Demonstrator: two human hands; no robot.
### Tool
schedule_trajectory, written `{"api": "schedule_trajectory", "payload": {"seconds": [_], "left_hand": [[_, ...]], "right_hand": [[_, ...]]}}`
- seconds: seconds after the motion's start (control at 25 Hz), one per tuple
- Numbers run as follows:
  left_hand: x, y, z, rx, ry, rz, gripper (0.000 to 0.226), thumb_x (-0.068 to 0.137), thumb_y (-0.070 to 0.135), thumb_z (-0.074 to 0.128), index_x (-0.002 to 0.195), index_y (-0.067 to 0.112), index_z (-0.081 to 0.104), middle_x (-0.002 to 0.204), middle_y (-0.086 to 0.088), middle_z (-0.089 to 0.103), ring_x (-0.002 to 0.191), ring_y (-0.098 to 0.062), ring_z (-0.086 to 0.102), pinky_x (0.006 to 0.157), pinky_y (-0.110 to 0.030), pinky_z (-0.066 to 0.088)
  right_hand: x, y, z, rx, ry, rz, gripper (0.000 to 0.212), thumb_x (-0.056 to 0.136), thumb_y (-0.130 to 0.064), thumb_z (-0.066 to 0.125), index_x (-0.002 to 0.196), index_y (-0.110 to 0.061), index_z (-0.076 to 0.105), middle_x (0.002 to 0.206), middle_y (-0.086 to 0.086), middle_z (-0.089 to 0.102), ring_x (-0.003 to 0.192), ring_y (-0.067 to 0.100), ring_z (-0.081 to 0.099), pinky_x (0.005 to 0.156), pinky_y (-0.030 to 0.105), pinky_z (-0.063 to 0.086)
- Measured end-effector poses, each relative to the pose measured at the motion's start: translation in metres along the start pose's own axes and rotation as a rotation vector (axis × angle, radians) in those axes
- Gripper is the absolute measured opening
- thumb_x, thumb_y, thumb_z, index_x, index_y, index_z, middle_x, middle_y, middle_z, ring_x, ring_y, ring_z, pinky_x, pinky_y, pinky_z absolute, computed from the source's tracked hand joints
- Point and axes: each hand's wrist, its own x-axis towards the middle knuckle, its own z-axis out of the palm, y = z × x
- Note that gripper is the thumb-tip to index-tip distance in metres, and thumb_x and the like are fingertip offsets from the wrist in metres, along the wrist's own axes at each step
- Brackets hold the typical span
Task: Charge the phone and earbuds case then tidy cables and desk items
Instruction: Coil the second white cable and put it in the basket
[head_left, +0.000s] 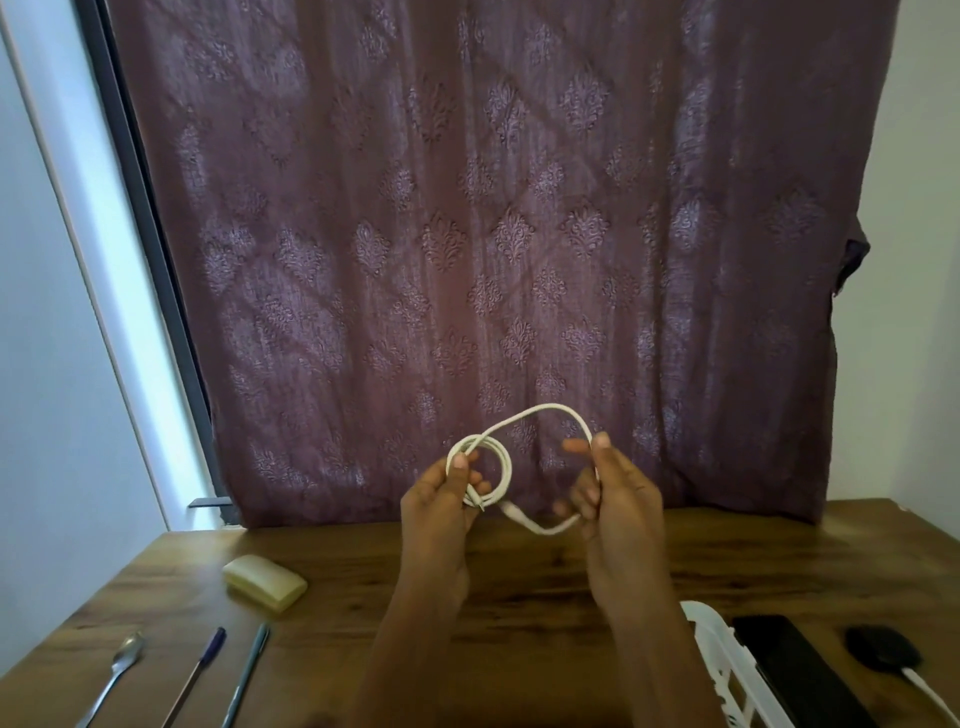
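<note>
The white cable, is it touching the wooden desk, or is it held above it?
Apart. The head view shows the white cable coiled between the left hand and right hand, raised in front of the curtain, clear of the wooden desk.

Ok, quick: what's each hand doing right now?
Left hand: closed on the coiled white cable.
Right hand: closed on the same cable's loose end.

Wooden desk (519, 577) bears case (265, 582), spoon (117, 675), pens (195, 675), phone (800, 670).
</note>
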Motion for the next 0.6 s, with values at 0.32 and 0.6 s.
{"api": "schedule_trajectory", "payload": {"seconds": [0.32, 0.6], "left_hand": [[-0.024, -0.013, 0.004, -0.138, -0.037, -0.120, 0.023, 0.093, 0.015, 0.046, 0.082, 0.008, 0.065, 0.061, 0.000, 0.056, 0.050, -0.004, 0.057, 0.058, -0.021, 0.054], [-0.033, -0.016, 0.016, -0.139, -0.090, -0.137, 0.022, 0.091, 0.012, 0.049, 0.077, 0.006, 0.065, 0.056, 0.001, 0.062, 0.049, -0.005, 0.059, 0.055, -0.020, 0.056]], "right_hand": [[0.002, 0.038, -0.035, -0.617, 0.194, -0.339, 0.026, 0.092, -0.011, 0.050, 0.110, -0.018, 0.067, 0.095, -0.002, 0.065, 0.076, 0.007, 0.058, 0.066, 0.023, 0.051], [-0.006, 0.030, -0.031, -0.980, 0.208, -0.714, 0.041, 0.093, -0.023, 0.044, 0.133, -0.016, 0.046, 0.119, 0.015, 0.051, 0.099, 0.019, 0.051, 0.074, 0.022, 0.045]]}}
